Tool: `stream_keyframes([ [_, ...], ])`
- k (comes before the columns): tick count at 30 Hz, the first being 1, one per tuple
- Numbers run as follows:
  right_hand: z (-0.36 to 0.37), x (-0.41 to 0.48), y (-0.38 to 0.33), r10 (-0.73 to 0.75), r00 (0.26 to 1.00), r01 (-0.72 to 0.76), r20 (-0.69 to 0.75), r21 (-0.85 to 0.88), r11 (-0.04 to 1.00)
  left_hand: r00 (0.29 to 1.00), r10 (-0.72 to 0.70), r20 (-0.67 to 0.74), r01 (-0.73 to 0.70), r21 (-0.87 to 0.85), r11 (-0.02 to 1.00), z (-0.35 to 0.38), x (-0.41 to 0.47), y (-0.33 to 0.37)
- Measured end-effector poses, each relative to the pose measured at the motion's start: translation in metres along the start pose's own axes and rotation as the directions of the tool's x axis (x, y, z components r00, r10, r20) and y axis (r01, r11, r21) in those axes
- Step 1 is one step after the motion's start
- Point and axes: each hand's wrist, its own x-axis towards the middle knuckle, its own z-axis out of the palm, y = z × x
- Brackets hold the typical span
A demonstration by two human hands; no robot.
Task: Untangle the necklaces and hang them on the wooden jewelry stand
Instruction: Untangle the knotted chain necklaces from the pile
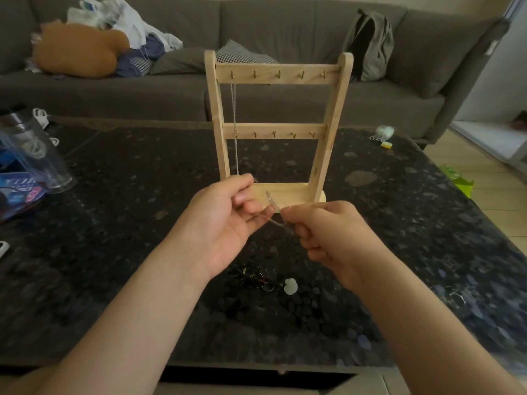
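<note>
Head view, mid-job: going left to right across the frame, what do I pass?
Clear tumbler → left hand → silver necklace, pinched by both hands → right hand → yellow block → green scrap. The wooden stand overlaps the hands, so it is left out.

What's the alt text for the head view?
Left hand and right hand pinch a thin chain before a wooden jewelry stand on a dark table; a hanging chain runs from the top-left hook down toward the left hand.
</note>
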Motion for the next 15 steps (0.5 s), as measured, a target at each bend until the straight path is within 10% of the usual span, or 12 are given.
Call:
stream_keyframes([
  [8,0.003,0.0014,-0.0008,-0.007,1.0,0.01,-0.017,0.191,0.982,0.957,0.252,-0.142,-0.147,0.508,0.849,-0.0065,0.0037,-0.0033],
  [15,0.0073,-0.0028,-0.0057,-0.083,0.987,-0.033,0.134,0.692,0.722,0.938,0.305,-0.168,-0.169,0.545,0.821,-0.0069,0.0042,-0.0068],
])
